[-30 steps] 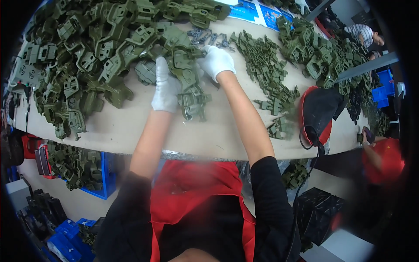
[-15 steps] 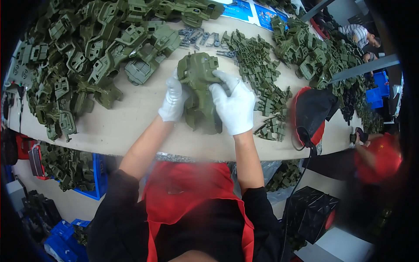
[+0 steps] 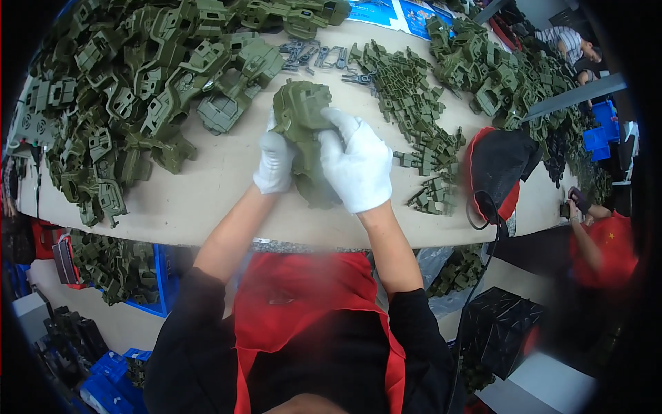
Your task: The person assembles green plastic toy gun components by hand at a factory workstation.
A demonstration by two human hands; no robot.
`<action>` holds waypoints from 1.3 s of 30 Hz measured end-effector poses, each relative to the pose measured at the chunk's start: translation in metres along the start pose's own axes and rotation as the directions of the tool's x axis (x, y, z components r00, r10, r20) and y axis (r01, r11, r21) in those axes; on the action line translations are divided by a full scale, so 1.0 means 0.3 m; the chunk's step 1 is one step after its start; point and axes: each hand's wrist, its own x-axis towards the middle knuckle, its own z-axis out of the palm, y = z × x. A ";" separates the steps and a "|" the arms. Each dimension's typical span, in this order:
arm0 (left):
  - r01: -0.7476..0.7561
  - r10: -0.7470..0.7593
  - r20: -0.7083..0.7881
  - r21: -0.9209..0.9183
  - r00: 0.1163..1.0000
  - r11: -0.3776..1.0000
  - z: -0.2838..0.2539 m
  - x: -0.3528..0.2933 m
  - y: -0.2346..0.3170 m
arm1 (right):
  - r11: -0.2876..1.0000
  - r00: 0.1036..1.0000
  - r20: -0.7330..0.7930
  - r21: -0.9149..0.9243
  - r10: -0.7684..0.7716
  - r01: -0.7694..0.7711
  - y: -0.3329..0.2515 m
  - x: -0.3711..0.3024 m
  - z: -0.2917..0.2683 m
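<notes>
Holding the shell over the desk, clamped between left hand on its left side and right hand on its right, with long axis running away from the body, near end slightly rightward.

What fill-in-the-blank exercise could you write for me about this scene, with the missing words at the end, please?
1. The left hand and the right hand wear ____ gloves.
2. The two hands together hold one part of ____ colour.
3. The black cloth item with red trim lies to the ____ of the right hand.

Missing words: white; green; right
</notes>
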 end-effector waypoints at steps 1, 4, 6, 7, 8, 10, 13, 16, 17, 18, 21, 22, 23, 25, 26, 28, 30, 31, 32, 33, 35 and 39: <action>0.005 -0.005 0.003 -0.002 1.000 1.000 -0.001 0.002 -0.002 | 1.000 1.000 -0.001 -0.003 0.005 -0.005 -0.003 0.001 0.006; 0.024 -0.026 0.027 0.060 0.999 0.998 -0.014 0.011 -0.002 | 0.987 0.999 0.026 -0.156 -0.035 0.038 0.015 0.010 0.021; 0.203 -0.202 -0.032 0.021 0.979 0.979 -0.016 0.017 0.017 | 0.986 0.993 0.072 0.142 -0.092 0.081 0.061 0.042 0.011; 0.204 -0.207 -0.018 -0.106 0.978 0.973 -0.014 0.018 0.009 | 0.931 0.954 0.291 0.323 0.073 -0.170 0.067 0.069 -0.027; 0.237 -0.236 0.025 -0.138 0.971 0.962 -0.033 0.014 0.008 | 0.802 0.899 0.424 0.496 0.110 -0.332 0.094 0.076 -0.053; 0.212 -0.213 0.011 -0.177 0.977 0.961 -0.070 0.014 0.020 | 0.622 0.858 0.472 0.615 0.202 -0.485 0.103 0.059 -0.069; 0.122 -0.134 -0.085 -0.132 0.987 0.984 -0.056 0.007 0.048 | 0.621 0.822 0.496 0.559 0.281 -0.550 0.075 -0.084 -0.041; 0.039 -0.048 -0.038 -0.207 0.998 0.978 0.010 -0.011 0.067 | 0.340 0.775 0.475 0.709 0.416 -0.618 0.002 -0.154 0.017; 0.029 -0.033 -0.009 -0.252 0.999 0.967 0.021 -0.012 0.067 | 0.223 0.760 0.490 0.757 0.427 -0.614 -0.001 -0.143 -0.009; 0.032 -0.034 -0.005 -0.249 0.999 0.968 0.036 -0.012 0.076 | 0.221 0.761 0.487 0.760 0.428 -0.611 0.000 -0.128 -0.024; -0.054 0.059 0.020 -0.185 0.998 0.981 0.052 -0.041 0.107 | 0.221 0.799 0.527 0.775 0.290 -0.592 0.025 -0.092 -0.068; 0.031 -0.132 0.116 0.623 0.984 0.781 -0.013 -0.070 0.119 | 0.230 0.799 0.523 0.773 0.297 -0.592 0.045 -0.085 -0.099; -0.019 -0.319 0.028 0.999 0.947 0.032 -0.070 -0.112 0.118 | 0.433 0.832 0.502 0.712 0.235 -0.552 0.077 -0.077 -0.128; 0.265 -0.386 0.031 0.675 0.922 0.689 -0.024 -0.297 0.174 | 0.830 0.852 0.510 0.419 0.120 -0.367 0.110 -0.037 -0.220; -0.107 -0.489 0.276 0.932 0.828 0.345 -0.050 -0.342 0.237 | 0.877 0.798 0.583 0.292 0.154 -0.382 0.107 -0.021 -0.264; -0.010 -0.491 0.174 0.947 0.854 0.320 0.061 -0.361 0.401 | 0.987 0.810 0.584 0.151 -0.050 -0.048 0.058 -0.012 -0.314; -0.178 -0.124 0.208 0.959 0.970 0.218 0.154 -0.288 0.490 | 0.989 0.787 0.605 0.139 -0.116 0.039 0.004 -0.028 -0.313; -0.168 -0.111 0.197 0.959 0.974 0.229 0.151 -0.239 0.461 | 0.987 0.781 0.603 0.105 -0.163 0.124 -0.028 -0.031 -0.315; -0.248 -0.183 0.297 0.936 0.937 0.250 0.122 -0.194 0.414 | 0.983 0.757 0.627 0.114 -0.184 0.145 -0.047 -0.024 -0.293; -0.335 -0.252 0.403 0.902 0.880 0.273 0.114 -0.177 0.387 | 0.987 0.784 0.601 0.128 -0.156 0.099 -0.061 -0.025 -0.288; -0.155 -0.388 0.287 0.928 0.876 0.337 0.116 -0.188 0.378 | 0.964 0.811 0.568 0.264 -0.141 -0.016 -0.046 -0.033 -0.289; -0.078 -0.464 0.213 0.952 0.860 0.295 0.106 -0.237 0.317 | 0.668 0.813 0.560 0.668 -0.160 -0.328 0.072 -0.120 -0.246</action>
